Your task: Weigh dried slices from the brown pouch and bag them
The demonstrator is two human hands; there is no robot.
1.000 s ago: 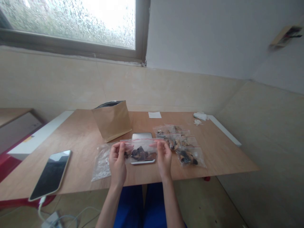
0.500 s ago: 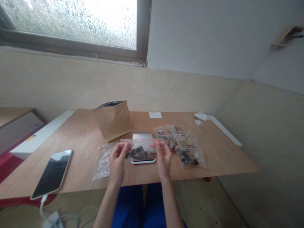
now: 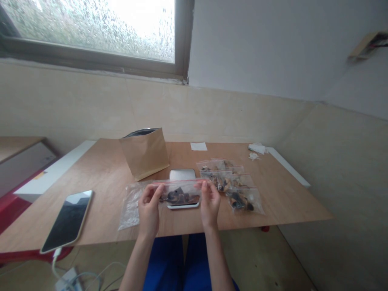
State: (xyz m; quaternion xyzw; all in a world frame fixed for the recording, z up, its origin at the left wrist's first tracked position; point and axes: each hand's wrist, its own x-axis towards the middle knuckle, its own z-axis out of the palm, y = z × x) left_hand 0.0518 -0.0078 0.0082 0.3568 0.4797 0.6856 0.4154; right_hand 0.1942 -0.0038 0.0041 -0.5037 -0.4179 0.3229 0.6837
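Observation:
A clear zip bag (image 3: 182, 195) with dark brown pieces inside is stretched between my two hands, its red-lined top edge facing away from me. My left hand (image 3: 150, 208) pinches the bag's left upper corner between thumb and fingers. At the right upper corner, my right hand (image 3: 209, 204) pinches it the same way. Below and behind the bag lies a small white scale (image 3: 182, 174), partly hidden by it. Several filled clear bags (image 3: 242, 201) rest on the table to the right of my right hand. Crumpled clear plastic (image 3: 130, 208) lies beside my left hand.
An open brown paper pouch (image 3: 146, 155) stands behind the scale to the left. A phone (image 3: 68, 221) with a cable lies at the front left. White paper (image 3: 199, 146) and crumpled tissue (image 3: 257, 148) lie toward the back of the wooden table (image 3: 291, 202).
Both hands stay on the bag in almost the same place. The bag's top edge has tilted slightly, its left end a little lower.

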